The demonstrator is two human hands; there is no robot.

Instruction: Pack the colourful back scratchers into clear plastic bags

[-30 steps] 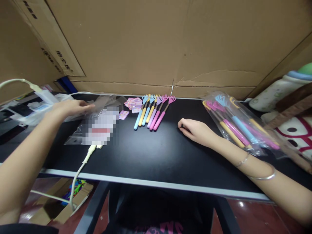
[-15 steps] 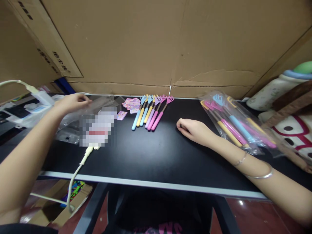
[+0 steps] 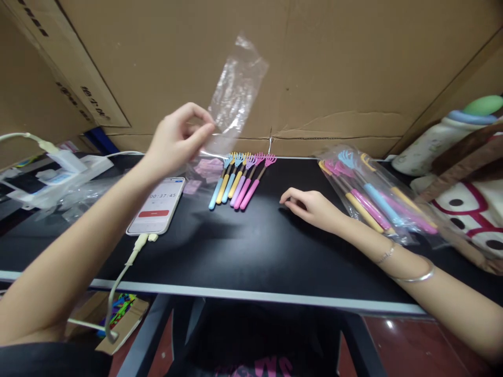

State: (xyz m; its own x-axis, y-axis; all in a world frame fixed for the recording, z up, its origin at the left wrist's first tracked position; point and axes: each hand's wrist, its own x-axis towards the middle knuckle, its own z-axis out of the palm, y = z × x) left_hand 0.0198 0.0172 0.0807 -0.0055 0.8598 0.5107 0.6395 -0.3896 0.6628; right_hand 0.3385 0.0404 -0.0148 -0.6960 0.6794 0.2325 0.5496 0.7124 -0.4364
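Note:
My left hand [image 3: 183, 133] is raised above the table, thumb and fingers pinched on a clear plastic bag [image 3: 238, 89] that stands up against the cardboard backdrop. Below the bag, a row of back scratchers [image 3: 245, 183] with blue, yellow, purple and pink handles lies side by side, their claw ends pointing away from me. Small printed cards [image 3: 210, 167] lie left of them, partly seen through the bag. My right hand [image 3: 308, 207] rests on the black tabletop right of the row, fingers loosely bent, thumb apart from the index finger, nothing held.
Bagged back scratchers [image 3: 373, 196] lie at the right, beside a bottle [image 3: 432, 141] and a plush item [image 3: 467, 214]. On the left are a phone [image 3: 157, 207] on a cable, a power strip [image 3: 66, 175] and more clear bags [image 3: 92, 196]. An open carton [image 3: 126, 324] stands below the table.
My left hand has come up and to the right from the pile of clear bags, bringing one bag with it. My right hand stays in place, its fingers slightly more spread.

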